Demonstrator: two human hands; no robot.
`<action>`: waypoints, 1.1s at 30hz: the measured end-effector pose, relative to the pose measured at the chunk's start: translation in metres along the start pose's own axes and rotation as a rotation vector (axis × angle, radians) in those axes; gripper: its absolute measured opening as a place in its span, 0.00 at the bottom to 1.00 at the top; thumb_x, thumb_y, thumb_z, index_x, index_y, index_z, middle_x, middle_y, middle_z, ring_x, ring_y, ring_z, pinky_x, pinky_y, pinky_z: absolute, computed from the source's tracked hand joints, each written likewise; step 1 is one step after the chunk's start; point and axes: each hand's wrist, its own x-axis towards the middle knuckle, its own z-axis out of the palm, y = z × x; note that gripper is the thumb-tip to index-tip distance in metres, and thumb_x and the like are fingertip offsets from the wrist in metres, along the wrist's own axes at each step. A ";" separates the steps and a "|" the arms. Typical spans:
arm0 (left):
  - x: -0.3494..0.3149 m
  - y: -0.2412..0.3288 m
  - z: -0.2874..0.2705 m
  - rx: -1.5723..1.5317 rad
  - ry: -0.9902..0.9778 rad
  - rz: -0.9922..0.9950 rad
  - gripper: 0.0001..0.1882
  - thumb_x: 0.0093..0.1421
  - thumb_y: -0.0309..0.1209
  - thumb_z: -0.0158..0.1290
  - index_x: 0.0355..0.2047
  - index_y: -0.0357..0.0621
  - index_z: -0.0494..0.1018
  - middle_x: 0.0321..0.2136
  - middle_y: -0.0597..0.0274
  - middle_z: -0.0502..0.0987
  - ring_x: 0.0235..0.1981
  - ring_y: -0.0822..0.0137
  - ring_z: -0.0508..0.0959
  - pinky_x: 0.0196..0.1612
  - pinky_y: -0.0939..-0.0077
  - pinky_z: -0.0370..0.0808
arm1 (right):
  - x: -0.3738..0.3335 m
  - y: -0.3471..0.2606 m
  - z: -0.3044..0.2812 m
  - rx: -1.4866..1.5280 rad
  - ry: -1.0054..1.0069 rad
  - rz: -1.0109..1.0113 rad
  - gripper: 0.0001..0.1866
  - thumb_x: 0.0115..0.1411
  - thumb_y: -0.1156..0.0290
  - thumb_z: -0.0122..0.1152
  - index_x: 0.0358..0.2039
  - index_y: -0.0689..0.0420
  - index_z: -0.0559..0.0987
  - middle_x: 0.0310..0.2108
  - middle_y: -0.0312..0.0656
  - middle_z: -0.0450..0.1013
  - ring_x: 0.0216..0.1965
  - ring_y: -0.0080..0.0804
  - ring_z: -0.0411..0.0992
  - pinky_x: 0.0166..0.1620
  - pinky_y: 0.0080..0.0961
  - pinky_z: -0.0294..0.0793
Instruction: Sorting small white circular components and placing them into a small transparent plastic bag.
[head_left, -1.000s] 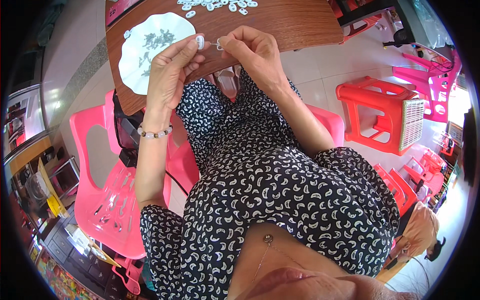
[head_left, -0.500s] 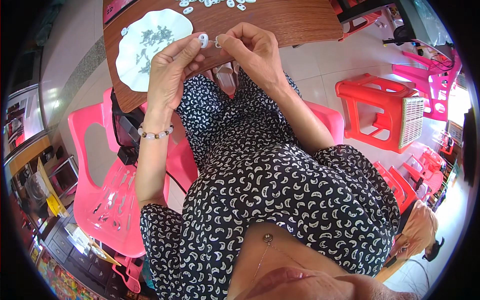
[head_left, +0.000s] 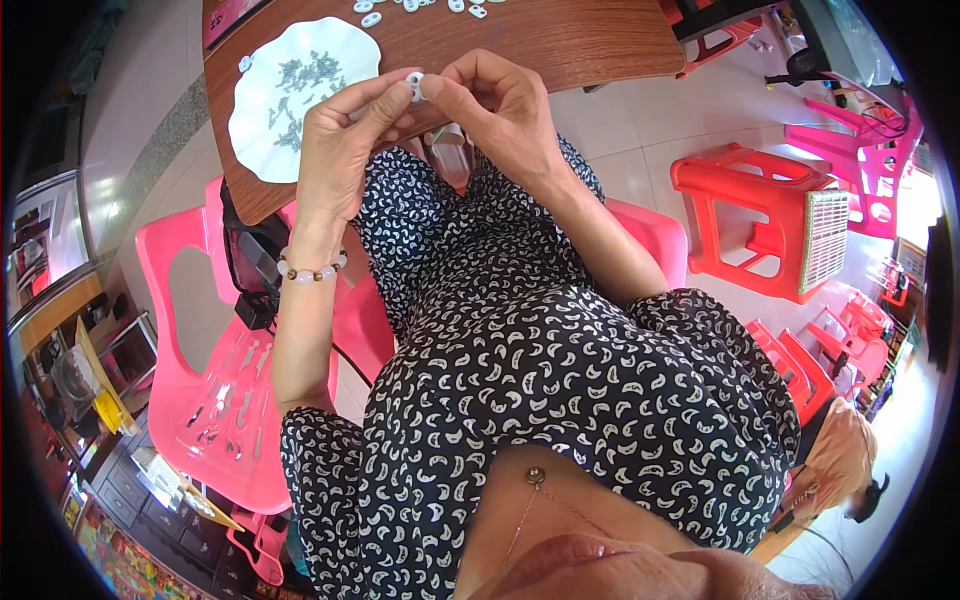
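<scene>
Over the table's near edge, my left hand (head_left: 352, 120) pinches a small white oval plastic piece with holes (head_left: 415, 86) between thumb and fingertips. My right hand (head_left: 505, 112) meets it from the other side, its thumb and forefinger closed at the same piece; anything else inside that pinch is hidden. Beside my left hand lies a white plate with a wavy rim (head_left: 250, 150), holding many small grey metal parts (head_left: 310, 75). Farther back on the table are several more white oval pieces (head_left: 372, 20).
The brown wooden table (head_left: 570, 45) ends just in front of my lap. One white piece (head_left: 246, 64) lies by the plate's left rim. A pink chair (head_left: 190, 400) stands at my left, a red stool (head_left: 750, 220) at my right. A person (head_left: 835, 455) is at the lower right.
My right hand has moved left, so the gap between my hands has closed. The small part seen at its fingertips earlier is now hidden against the white piece.
</scene>
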 end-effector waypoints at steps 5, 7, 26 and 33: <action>-0.001 0.004 -0.005 -0.102 -0.077 -0.042 0.13 0.59 0.33 0.60 0.43 0.41 0.80 0.28 0.67 0.80 0.26 0.80 0.74 0.33 0.86 0.73 | -0.003 0.005 -0.003 0.115 -0.099 0.024 0.10 0.62 0.67 0.63 0.34 0.60 0.75 0.28 0.30 0.73 0.29 0.12 0.68 0.32 0.12 0.68; -0.001 0.007 -0.005 -0.138 -0.099 -0.048 0.14 0.59 0.32 0.60 0.43 0.40 0.80 0.28 0.67 0.80 0.27 0.79 0.75 0.34 0.85 0.74 | -0.002 0.009 -0.003 0.140 -0.095 -0.078 0.12 0.62 0.68 0.62 0.41 0.62 0.75 0.32 0.33 0.74 0.31 0.16 0.71 0.38 0.16 0.73; -0.007 0.015 -0.002 -0.219 -0.257 -0.122 0.11 0.60 0.33 0.59 0.38 0.37 0.80 0.29 0.61 0.82 0.27 0.78 0.76 0.33 0.85 0.75 | -0.002 0.013 -0.008 0.119 -0.292 -0.318 0.20 0.66 0.60 0.55 0.55 0.54 0.75 0.30 0.35 0.74 0.19 0.11 0.68 0.15 0.08 0.65; -0.013 0.018 0.006 -0.168 -0.280 -0.083 0.12 0.61 0.35 0.58 0.38 0.38 0.80 0.27 0.64 0.81 0.26 0.79 0.76 0.31 0.87 0.72 | -0.003 0.018 -0.007 0.263 -0.311 -0.307 0.19 0.67 0.60 0.53 0.55 0.55 0.75 0.30 0.34 0.72 0.19 0.10 0.64 0.19 0.08 0.64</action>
